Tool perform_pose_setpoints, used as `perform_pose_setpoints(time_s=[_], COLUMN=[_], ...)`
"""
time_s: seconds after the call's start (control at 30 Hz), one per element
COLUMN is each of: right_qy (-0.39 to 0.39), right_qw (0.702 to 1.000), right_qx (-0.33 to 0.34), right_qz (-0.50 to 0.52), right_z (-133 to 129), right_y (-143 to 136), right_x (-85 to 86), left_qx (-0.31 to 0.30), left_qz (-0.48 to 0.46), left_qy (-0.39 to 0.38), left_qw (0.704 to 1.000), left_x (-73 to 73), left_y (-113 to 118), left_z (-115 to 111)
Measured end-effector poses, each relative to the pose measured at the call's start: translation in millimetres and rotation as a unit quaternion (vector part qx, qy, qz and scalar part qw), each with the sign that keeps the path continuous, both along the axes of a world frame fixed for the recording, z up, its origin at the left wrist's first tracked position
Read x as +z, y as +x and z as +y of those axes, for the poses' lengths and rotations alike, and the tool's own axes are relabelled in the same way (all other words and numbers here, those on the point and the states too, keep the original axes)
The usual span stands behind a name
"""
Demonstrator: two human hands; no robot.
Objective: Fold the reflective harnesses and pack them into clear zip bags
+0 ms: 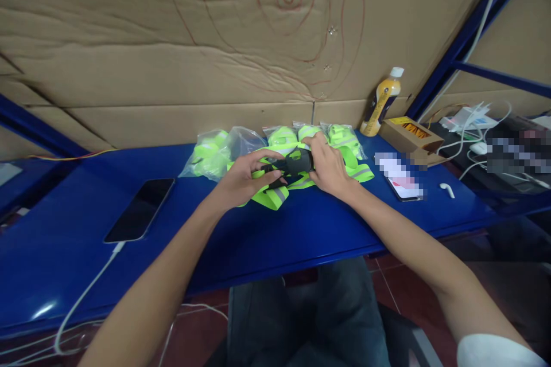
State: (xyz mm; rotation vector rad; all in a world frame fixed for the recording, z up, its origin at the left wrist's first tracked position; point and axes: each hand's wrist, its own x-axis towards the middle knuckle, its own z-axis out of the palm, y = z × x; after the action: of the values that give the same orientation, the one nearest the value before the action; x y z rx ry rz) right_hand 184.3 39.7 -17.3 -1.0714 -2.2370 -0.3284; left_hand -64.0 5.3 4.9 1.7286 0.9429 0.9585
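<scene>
Both hands are at a black plastic buckle (299,163) on a fluorescent yellow-green reflective strap (272,197). My left hand (244,176) has its thumb and fingers closed on the buckle's black left part. On the other side, my right hand (328,165) grips the buckle's right end, fingers curled over it. Loops of the strap spread beneath the hands on the blue table. Behind them lie several clear plastic bags with folded yellow-green straps, among them one bag (210,152) at the left and another bag (344,137) at the right.
A dark phone (141,209) on a white cable lies left; a lit phone (399,176) and a white earbud (447,190) lie right. A juice bottle (382,102) and an open cardboard box (411,139) stand at the back right. A cardboard wall (172,80) borders the blue table (258,246).
</scene>
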Motion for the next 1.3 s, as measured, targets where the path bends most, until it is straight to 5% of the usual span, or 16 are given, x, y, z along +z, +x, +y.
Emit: perform_pose_setpoints(time_s=[0.5, 0.63, 0.73, 0.83, 0.9, 1.0, 1.13, 1.2, 1.3], right_qy=[-0.038, -0.097, -0.161, -0.174, -0.130, 0.013, 0.146, 0.128, 0.013], right_qw=[0.998, 0.986, 0.951, 0.952, 0.965, 0.985, 0.985, 0.987, 0.984], right_qx=[0.006, 0.136, 0.262, 0.253, 0.228, 0.170, 0.088, 0.096, 0.173], right_qz=[-0.049, 0.011, 0.029, 0.002, -0.019, -0.014, -0.004, -0.009, -0.024], right_z=[-17, -16, -15, -14, -12, -8, 0, 4, 13], right_y=[-20, -8, 9, 21, 25, 24, 15, 11, 10], right_x=[-0.6, 15.8, 39.6, 58.1, 62.7, 60.0, 56.2, 62.7, 86.8], left_qx=[-0.044, 0.037, 0.089, 0.078, 0.092, 0.122, 0.063, 0.043, 0.059], left_qz=[-0.010, 0.101, 0.239, 0.289, 0.271, 0.188, 0.013, -0.061, -0.093], left_qy=[-0.055, 0.113, 0.285, 0.369, 0.383, 0.317, 0.054, -0.026, 0.030], left_qw=[0.997, 0.988, 0.924, 0.880, 0.878, 0.922, 0.996, 0.997, 0.994], left_x=[-10.8, -5.5, 4.2, 16.8, 26.5, 40.1, 54.8, 64.5, 84.6], left_y=[6, -1, -5, -1, 4, 8, 9, 9, 5], left_z=[-1, -2, -6, -10, -11, -8, 1, 8, 20])
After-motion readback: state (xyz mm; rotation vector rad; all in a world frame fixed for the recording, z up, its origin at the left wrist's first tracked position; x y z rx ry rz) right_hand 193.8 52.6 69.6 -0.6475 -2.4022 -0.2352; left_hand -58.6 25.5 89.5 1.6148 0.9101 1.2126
